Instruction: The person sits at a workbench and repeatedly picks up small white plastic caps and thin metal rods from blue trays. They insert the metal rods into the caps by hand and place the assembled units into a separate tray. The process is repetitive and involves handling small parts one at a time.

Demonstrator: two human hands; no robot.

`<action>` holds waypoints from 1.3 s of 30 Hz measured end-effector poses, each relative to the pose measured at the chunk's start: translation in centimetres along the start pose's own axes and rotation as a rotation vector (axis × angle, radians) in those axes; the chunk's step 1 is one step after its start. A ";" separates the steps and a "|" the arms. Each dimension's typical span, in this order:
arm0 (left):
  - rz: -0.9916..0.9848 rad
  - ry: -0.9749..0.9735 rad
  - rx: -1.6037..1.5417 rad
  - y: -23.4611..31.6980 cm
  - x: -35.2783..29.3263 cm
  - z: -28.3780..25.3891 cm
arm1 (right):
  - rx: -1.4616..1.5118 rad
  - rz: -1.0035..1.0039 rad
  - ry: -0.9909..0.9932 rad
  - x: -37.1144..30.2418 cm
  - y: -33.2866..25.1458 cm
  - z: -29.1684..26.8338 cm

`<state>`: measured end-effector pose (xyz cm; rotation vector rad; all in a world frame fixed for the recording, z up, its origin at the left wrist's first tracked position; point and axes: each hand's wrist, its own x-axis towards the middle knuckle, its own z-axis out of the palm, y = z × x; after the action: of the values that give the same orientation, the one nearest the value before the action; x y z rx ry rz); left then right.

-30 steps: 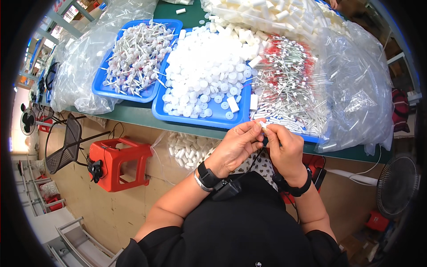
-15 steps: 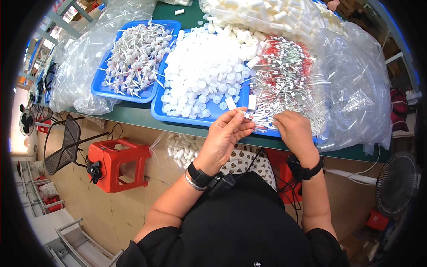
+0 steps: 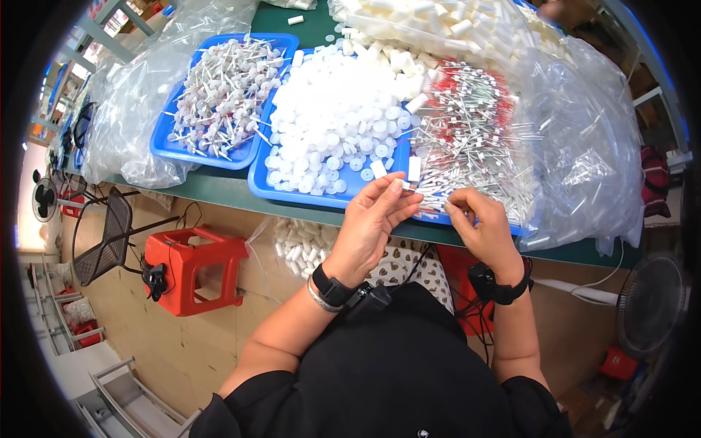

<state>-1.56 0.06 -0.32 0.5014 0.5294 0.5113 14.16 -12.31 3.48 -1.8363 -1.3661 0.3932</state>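
My left hand [image 3: 374,226] pinches a small white piece [image 3: 407,187] between thumb and forefinger, its other fingers curled, just over the near edge of a blue tray. To its right, my right hand [image 3: 483,225] has thumb and forefinger curled together at the near side of a heap of thin white sticks [image 3: 467,131], many with red parts. Whatever those right fingertips hold is too small to make out. Next to the sticks, a blue tray [image 3: 296,196] bears a pile of small white round discs [image 3: 358,142].
Another blue tray [image 3: 162,148] holds assembled stick-and-disc pieces [image 3: 226,95]. White foam-like cylinders [image 3: 460,28] fill a clear bag at the back. Plastic bags [image 3: 577,146] flank the trays on the green table [image 3: 234,191]. A red stool [image 3: 193,270] and a fan [image 3: 650,303] stand below.
My right hand has drawn back slightly from the heap of sticks, and its thumb and forefinger now show. My left hand keeps its pinch almost in place.
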 end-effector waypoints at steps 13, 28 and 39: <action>-0.007 -0.135 0.222 -0.6 -0.8 0.8 | 0.579 0.412 -0.170 -0.3 -0.1 0.9; 0.625 0.217 0.053 20.0 3.6 -8.0 | 0.203 0.303 0.168 -0.1 1.3 -1.6; 0.762 -0.151 1.739 6.6 2.3 -4.1 | -0.541 -0.155 0.090 2.0 2.2 0.2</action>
<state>-4.34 7.61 -0.47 2.4454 0.5232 0.6208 16.20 -10.62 2.15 -2.1190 -1.6466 -0.1589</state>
